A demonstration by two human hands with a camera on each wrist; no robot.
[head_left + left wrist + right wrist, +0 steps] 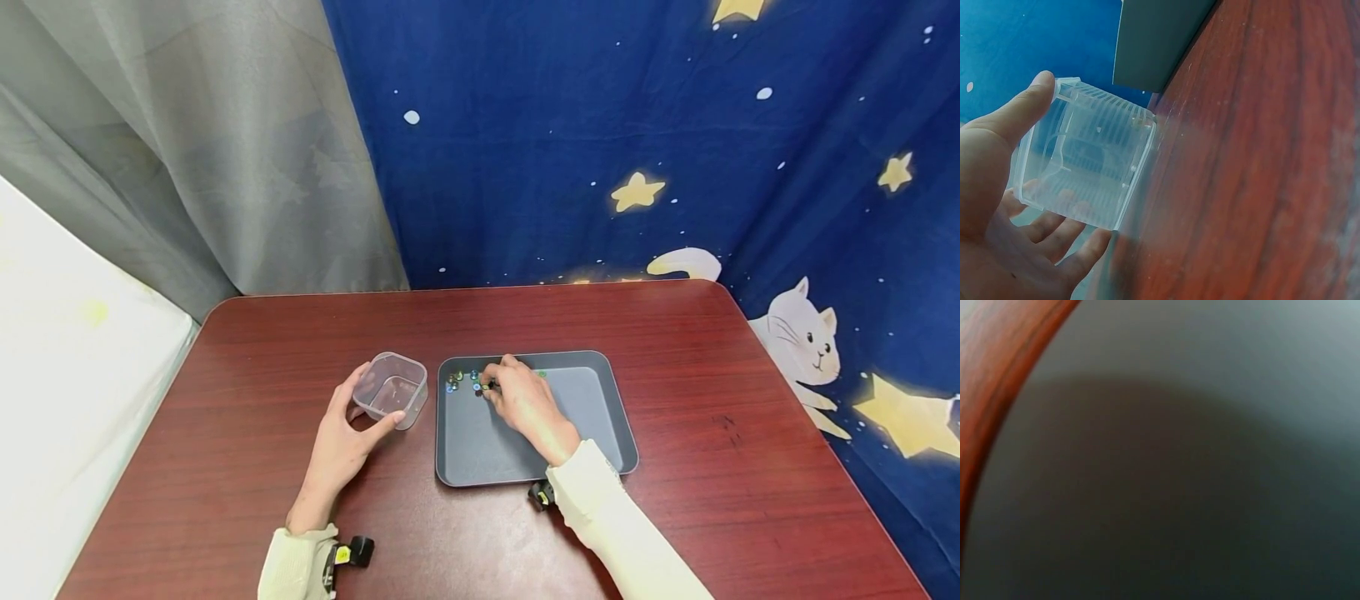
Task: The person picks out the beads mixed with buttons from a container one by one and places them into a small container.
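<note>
My left hand holds a clear plastic container, thumb on its near side and fingers around the other side. In the left wrist view the container appears see-through with ribbed walls, and nothing shows inside. My right hand reaches over the grey tray, fingers bent and fingertips down at small shiny glass marbles. A few more marbles lie at the tray's far left corner. I cannot tell whether a marble is pinched. The right wrist view shows only the tray's blurred grey surface.
Both container and tray are on a reddish-brown wooden table, the container left of the tray. The tray has a raised rim. A green bit shows by its far wall, beyond my right hand. Curtains hang behind the table.
</note>
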